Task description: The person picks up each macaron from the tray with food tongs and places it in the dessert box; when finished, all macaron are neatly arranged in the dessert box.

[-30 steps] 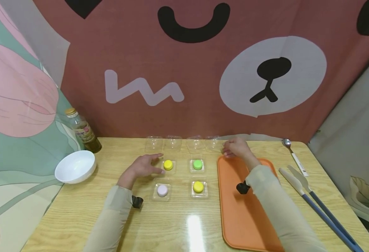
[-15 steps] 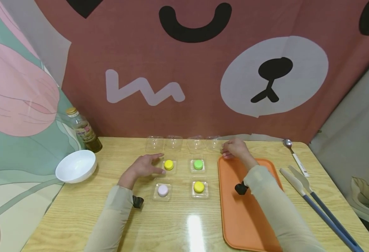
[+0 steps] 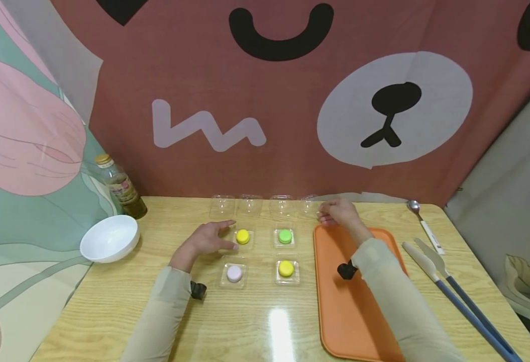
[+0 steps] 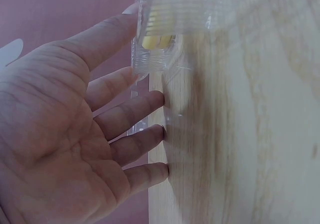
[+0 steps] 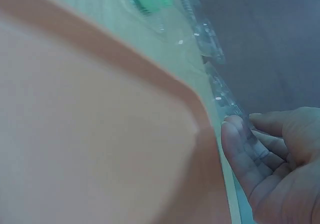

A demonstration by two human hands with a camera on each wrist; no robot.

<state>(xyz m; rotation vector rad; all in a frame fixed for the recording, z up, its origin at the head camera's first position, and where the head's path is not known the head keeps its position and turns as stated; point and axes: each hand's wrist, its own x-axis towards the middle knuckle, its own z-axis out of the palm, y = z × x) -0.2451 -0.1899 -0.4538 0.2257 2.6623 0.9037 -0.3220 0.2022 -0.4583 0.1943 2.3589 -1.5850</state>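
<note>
Left hand [image 3: 206,239]: palm turned in, fingers spread and nearly straight, thumb and forefinger wide apart at the near edge of a clear holder [image 3: 250,246]; the forward yellow cookie [image 3: 243,237] sits in that holder, just right of the fingertips. Right hand [image 3: 339,212]: thumb and forefinger close together, pinching the edge of a clear lid [image 3: 309,205] directly left of them, over the far end of an orange tray [image 3: 350,311]. Purple cookie [image 3: 234,273], in its own holder: nearer the person than the left fingertips, slightly right. Green cookie [image 3: 285,236]: between the hands, nearer the person than the right hand. Second yellow cookie [image 3: 286,268]: behind the green one, left of the tray. Three further lids [image 3: 281,205]: in a row left of the pinched one. White bowl [image 3: 109,239] and bottle [image 3: 122,188]: well left of the left hand. Spoon [image 3: 426,229]: right of the right hand.
</note>
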